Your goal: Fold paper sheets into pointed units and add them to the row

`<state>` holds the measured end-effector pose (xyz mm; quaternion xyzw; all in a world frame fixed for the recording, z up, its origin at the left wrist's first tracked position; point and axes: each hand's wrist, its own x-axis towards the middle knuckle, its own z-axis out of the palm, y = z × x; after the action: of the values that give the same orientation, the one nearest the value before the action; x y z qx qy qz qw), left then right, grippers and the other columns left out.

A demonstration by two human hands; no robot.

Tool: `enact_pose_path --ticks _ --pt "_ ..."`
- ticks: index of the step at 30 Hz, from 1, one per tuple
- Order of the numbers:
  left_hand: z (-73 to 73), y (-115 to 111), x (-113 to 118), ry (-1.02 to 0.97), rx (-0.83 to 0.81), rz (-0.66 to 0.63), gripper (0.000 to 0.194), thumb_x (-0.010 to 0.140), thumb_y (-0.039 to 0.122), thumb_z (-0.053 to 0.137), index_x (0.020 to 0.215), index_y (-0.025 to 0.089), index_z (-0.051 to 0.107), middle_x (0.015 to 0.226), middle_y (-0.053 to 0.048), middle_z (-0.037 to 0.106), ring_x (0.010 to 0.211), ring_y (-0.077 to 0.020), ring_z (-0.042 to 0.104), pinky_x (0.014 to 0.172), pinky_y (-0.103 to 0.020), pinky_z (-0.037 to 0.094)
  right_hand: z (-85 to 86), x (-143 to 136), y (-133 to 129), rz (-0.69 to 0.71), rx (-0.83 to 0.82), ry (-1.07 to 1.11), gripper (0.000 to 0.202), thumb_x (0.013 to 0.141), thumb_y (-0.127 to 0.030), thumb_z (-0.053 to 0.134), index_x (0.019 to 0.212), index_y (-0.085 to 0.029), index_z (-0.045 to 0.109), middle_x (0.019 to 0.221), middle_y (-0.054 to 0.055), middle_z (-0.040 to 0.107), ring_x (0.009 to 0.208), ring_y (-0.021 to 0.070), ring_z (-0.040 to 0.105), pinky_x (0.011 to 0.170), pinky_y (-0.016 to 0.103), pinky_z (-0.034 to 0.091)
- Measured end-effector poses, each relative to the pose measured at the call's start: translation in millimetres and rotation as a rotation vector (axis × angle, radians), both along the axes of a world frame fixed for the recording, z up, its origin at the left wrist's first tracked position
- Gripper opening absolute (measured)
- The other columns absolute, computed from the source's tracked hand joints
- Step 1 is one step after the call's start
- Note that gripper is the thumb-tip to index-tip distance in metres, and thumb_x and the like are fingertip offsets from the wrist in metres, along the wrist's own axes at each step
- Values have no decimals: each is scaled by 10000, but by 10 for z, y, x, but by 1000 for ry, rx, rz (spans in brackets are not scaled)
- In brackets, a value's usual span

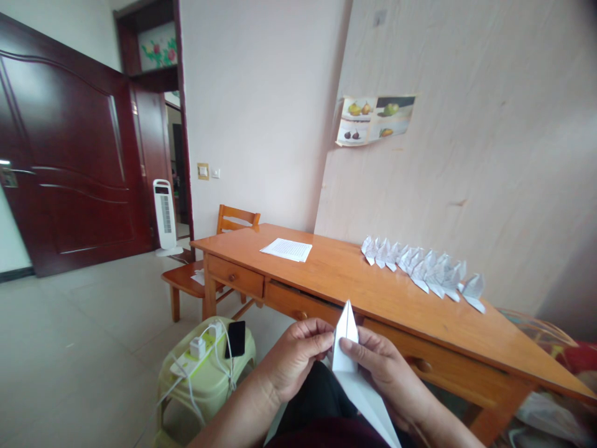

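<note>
A sheet of white paper (346, 364), folded to a sharp point at its upper end, is held up in front of my lap. My left hand (305, 348) pinches its left edge between thumb and fingers. On the right side, my right hand (375, 354) grips it, the thumb lying flat on the front face and the fingers behind. A crease runs down the middle of the pointed tip. The lower part of the paper widens and slopes down to the right over my dark clothes.
Ahead stands a wooden table (326, 274) with drawers. On it are a stack of printed sheets (286, 249) and a row of several folded paper pieces (424, 267). A green stool (205, 373) at left holds a power strip, cables and a black phone (236, 339). A wooden chair (186, 277) stands behind.
</note>
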<state>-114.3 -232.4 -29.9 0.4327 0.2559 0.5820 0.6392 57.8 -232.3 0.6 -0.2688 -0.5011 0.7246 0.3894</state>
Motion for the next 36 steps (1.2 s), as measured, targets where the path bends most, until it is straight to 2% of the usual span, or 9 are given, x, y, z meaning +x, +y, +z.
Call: enact_pose_path --ticks 11,19,29,36 --pt "62 -37 -38 116 56 50 159 774 278 784 825 135 738 733 -17 617 682 -117 471 685 -248 356 -15 6 7 -5 45 -61 312 833 -449 765 887 -146 714 684 16 626 533 93 449 530 231 296" --pt "78 -44 -52 114 42 35 192 765 294 799 865 135 758 775 -45 657 687 -127 509 679 -245 370 -4 1 -11 -8 34 -62 330 814 -462 780 911 -151 725 693 20 639 549 109 476 551 238 322" --pt "-1 1 -82 28 26 -68 176 763 275 806 854 132 756 746 -31 609 681 -117 473 673 -241 356 -8 -12 -15 5 1 -40 351 788 -466 803 880 -141 705 696 22 644 551 100 485 545 223 323" --pt "90 -48 -86 147 45 27 175 773 282 801 840 128 750 763 -36 634 688 -118 492 682 -236 371 -108 17 36 -17 24 -60 349 794 -467 797 910 -151 707 675 10 628 525 97 474 523 224 317"
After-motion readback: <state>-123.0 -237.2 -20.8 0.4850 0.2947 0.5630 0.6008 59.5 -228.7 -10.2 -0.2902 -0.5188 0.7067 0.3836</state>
